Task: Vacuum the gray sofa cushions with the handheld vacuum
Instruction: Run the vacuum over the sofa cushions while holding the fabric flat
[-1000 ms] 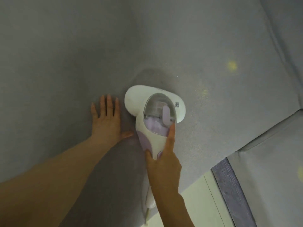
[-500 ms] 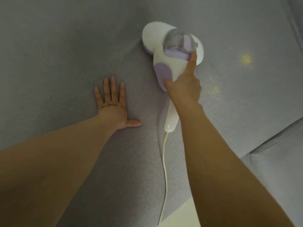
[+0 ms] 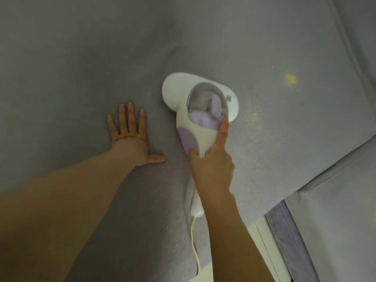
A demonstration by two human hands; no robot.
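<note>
A white and lilac handheld vacuum [image 3: 195,110] lies head-down on the gray sofa cushion [image 3: 81,68], its clear dust cup facing up. My right hand [image 3: 211,161] grips its handle, with the index finger stretched along the body toward the dust cup. My left hand [image 3: 130,135] rests flat on the cushion to the left of the vacuum, fingers spread and apart from it. A pale cord [image 3: 194,247] trails from the handle's end toward the cushion's front edge. Yellow crumbs [image 3: 290,79] and a fainter dusting [image 3: 252,119] lie right of the vacuum head.
A second gray cushion [image 3: 335,220] adjoins at the lower right, past a seam. A strip of pale floor [image 3: 262,251] and a dark purple-gray band [image 3: 284,231] show beyond the cushion's edge. The sofa back [image 3: 362,37] rises at the upper right.
The vacuum went away from me half a second ago and has now come back toward me, near its spot of a second ago. My left hand has stayed flat on the cushion.
</note>
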